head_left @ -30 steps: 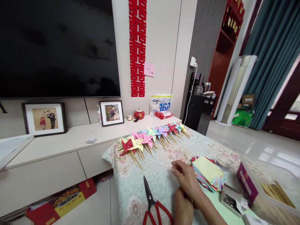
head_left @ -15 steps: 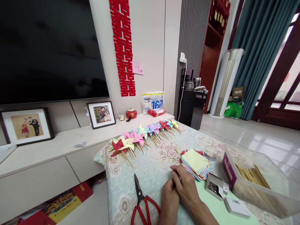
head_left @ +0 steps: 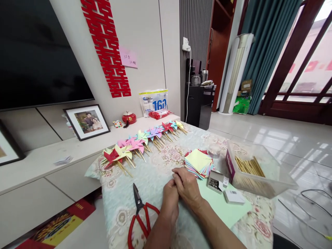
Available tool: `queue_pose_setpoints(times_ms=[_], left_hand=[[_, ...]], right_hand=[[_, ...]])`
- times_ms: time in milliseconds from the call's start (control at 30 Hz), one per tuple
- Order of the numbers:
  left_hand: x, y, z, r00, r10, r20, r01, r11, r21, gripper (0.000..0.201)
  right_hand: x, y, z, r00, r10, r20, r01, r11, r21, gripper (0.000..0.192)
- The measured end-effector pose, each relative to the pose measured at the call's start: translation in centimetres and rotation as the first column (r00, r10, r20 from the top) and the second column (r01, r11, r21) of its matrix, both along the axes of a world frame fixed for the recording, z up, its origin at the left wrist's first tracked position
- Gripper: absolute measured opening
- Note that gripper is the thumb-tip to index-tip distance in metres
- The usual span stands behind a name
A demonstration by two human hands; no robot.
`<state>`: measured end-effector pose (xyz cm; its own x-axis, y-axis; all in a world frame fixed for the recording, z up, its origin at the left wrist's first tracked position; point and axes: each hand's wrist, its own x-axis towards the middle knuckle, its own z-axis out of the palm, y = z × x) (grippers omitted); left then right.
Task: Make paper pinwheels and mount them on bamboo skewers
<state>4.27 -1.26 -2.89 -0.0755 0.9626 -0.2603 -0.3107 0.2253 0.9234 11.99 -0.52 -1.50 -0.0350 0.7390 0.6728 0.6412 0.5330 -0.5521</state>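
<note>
My left hand and my right hand rest together on the cloth-covered table, fingers closed, the right lying partly over the left. No object shows in either. Left of them lie red-handled pliers with dark jaws spread slightly. Beyond my right hand is a stack of coloured paper squares, yellow on top. Paper pinwheels on sticks form a row along the far edge. To the right, an open small box holds metal bits, beside a white box on a green sheet.
A clear plastic bin with thin wooden sticks stands at the table's right. Near the paper stack sits a round clear container. Behind the table, a white cabinet carries a framed photo and a red pot.
The view has swung to the right, so everything appears further left. My hands stay together in the same pose, and the objects on the table keep their places.
</note>
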Motion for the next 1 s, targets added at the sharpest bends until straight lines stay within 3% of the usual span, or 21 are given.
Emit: queue_pose_setpoints(times_ms=[167,267,400,500,667,867,1000], left_hand=[[0.6,0.9,0.1,1.0,-0.02,0.018,0.019,0.999,0.051,0.021],[0.7,0.9,0.0,0.999,-0.035,0.011,0.034,0.998,0.052,0.016],[0.5,0.7,-0.1,0.999,-0.044,-0.017,0.045,0.999,0.017,0.02],[0.2,0.6,0.1,0.997,-0.074,-0.022,0.074,0.997,-0.006,0.022],[0.1,0.3,0.2,0.995,-0.101,-0.021,0.101,0.995,-0.022,0.023],[0.2,0.4,-0.6,0.997,-0.08,-0.017,0.08,0.996,-0.032,0.024],[0.1,0.3,-0.2,0.995,-0.098,-0.012,0.097,0.995,-0.033,0.024]], right_hand=[[1.0,0.4,0.3,0.998,-0.067,0.022,0.066,0.996,0.059,0.021],[2.8,0.7,0.9,0.977,-0.197,0.081,0.192,0.979,0.064,0.021],[5.7,1.1,1.5,0.886,-0.42,0.196,0.422,0.906,0.035,0.026],[6.9,1.3,1.3,0.812,-0.497,0.306,0.537,0.842,-0.056,0.033],[6.7,1.4,1.0,0.752,-0.465,0.466,0.601,0.774,-0.197,0.044],[6.3,1.1,1.6,0.739,-0.398,0.544,0.606,0.746,-0.277,0.049],[6.3,1.1,1.9,0.735,-0.383,0.559,0.608,0.737,-0.295,0.049]])
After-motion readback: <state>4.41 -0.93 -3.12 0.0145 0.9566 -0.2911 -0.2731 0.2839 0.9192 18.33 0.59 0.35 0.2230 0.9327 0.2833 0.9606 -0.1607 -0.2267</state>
